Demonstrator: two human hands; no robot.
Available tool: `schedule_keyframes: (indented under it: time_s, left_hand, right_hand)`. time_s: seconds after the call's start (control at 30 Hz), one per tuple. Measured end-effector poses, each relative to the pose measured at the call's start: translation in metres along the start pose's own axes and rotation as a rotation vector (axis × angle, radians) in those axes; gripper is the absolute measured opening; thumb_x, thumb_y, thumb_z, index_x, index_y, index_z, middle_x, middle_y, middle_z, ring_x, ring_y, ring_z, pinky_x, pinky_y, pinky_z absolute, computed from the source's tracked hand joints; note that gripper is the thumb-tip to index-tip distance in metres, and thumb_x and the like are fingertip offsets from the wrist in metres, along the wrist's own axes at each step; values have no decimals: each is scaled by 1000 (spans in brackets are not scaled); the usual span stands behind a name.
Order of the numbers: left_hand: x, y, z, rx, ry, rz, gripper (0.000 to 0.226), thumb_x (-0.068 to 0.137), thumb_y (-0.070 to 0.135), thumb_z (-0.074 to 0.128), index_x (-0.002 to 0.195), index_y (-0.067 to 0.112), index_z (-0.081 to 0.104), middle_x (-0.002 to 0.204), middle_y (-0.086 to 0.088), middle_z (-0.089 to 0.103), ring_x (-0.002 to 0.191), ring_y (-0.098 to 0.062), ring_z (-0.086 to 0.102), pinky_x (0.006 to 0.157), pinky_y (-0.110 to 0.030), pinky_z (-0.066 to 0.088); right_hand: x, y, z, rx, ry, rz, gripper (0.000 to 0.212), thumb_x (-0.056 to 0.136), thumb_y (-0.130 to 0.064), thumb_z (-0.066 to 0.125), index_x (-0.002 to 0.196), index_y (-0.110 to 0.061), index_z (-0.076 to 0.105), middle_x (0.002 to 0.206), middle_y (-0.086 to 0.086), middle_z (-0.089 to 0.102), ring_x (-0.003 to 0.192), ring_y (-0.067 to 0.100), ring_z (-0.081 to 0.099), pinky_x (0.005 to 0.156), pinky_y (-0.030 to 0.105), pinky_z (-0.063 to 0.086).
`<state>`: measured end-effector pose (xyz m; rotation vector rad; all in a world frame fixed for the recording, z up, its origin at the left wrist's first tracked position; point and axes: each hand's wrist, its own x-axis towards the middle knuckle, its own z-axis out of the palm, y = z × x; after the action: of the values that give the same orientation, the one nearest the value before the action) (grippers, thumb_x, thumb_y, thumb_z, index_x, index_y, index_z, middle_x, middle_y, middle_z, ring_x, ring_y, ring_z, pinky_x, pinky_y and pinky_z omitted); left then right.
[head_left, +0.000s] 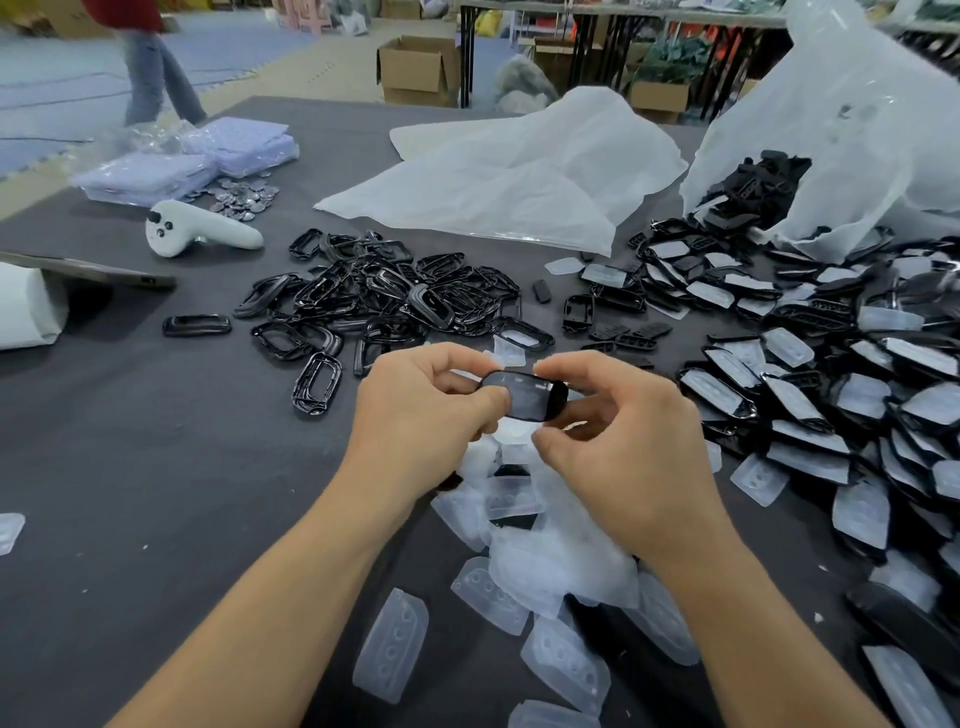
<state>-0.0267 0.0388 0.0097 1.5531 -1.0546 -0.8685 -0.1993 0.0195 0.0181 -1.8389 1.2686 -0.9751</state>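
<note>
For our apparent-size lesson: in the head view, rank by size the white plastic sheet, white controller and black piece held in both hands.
1. white plastic sheet
2. white controller
3. black piece
The last two look alike, and nearness makes that order unsure.

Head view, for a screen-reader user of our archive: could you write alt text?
A left hand and a right hand pinch a small black shell between them above a dark table. Black frames are heaped behind on the left, covered black parts on the right, and translucent pads lie under the hands.

Frames pile left, filled shells right — bag behind them.
</note>
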Motion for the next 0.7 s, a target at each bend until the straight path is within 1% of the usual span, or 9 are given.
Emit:
schedule_keyframes:
  time_s: [0.1, 0.2, 0.27, 0.33, 0.43, 0.5, 0.57, 0.63, 0.7]
  left_hand:
    - [-2, -1, 1, 11, -17, -31, 24, 65, 29, 77, 87, 40, 77, 70, 1, 76, 59, -12, 68, 69, -43, 61]
    - [-5, -1, 3, 167, -60, 49, 23, 71, 36, 82, 91, 47, 76, 72, 12, 75, 59, -3, 65, 57, -21, 52]
    - [-6, 0, 5, 264, -51, 93, 22, 75, 34, 82, 89, 49, 75, 70, 15, 74, 56, 1, 64, 53, -10, 44]
    - [-6, 0, 6, 314, -46, 86, 22, 75, 33, 82, 88, 48, 75, 70, 16, 75, 57, 0, 66, 53, -10, 43]
    - [-5, -2, 6, 234, -81, 38, 24, 73, 32, 84, 90, 47, 76, 66, 9, 71, 51, -5, 59, 56, -21, 44]
    - [-5, -2, 5, 168, -81, 31, 22, 71, 42, 82, 92, 47, 76, 62, 11, 65, 51, -5, 55, 57, -23, 43]
    - [-2, -4, 2, 149, -13, 57, 20, 73, 49, 79, 92, 44, 77, 70, 17, 71, 57, -1, 61, 61, -20, 45]
    - [3, -6, -5, 219, 116, 103, 10, 79, 45, 79, 89, 41, 76, 75, 22, 73, 63, 4, 64, 61, -9, 43]
    - [9, -9, -14, 359, 252, 130, 7, 82, 38, 77, 89, 39, 76, 75, 27, 71, 70, 6, 65, 62, -6, 42]
  right_hand:
    - [-3, -1, 5, -113, 32, -58, 46, 75, -10, 83, 106, -42, 73, 76, -22, 70, 67, 3, 68, 64, 12, 51]
    - [-3, -1, 3, -72, 41, -86, 42, 77, -12, 84, 107, -39, 74, 86, -23, 72, 75, 3, 69, 68, 13, 54]
    - [-4, -2, 2, -95, 28, -109, 48, 76, -10, 83, 114, -38, 74, 89, -26, 72, 81, 1, 69, 71, 11, 53]
    - [-5, -3, 1, -181, 21, -125, 55, 75, -16, 84, 123, -39, 71, 91, -27, 70, 80, 0, 69, 72, 15, 55]
    - [-6, -6, 3, -331, 13, -128, 59, 74, -34, 79, 130, -41, 65, 97, -19, 74, 79, 4, 70, 78, 35, 60]
    - [-6, -8, 4, -389, 27, -124, 57, 74, -40, 75, 130, -42, 65, 95, -17, 76, 86, 9, 70, 82, 36, 59]
    - [-4, -6, 1, -423, 53, -73, 56, 74, -41, 76, 129, -43, 65, 98, -17, 76, 95, 13, 69, 85, 34, 56]
    - [1, 0, -6, -476, 89, 9, 54, 77, -41, 76, 129, -41, 66, 105, -13, 76, 102, 19, 68, 90, 36, 54]
    - [8, 8, -15, -532, 174, 68, 47, 80, -38, 75, 127, -35, 68, 106, -4, 76, 103, 27, 66, 95, 43, 52]
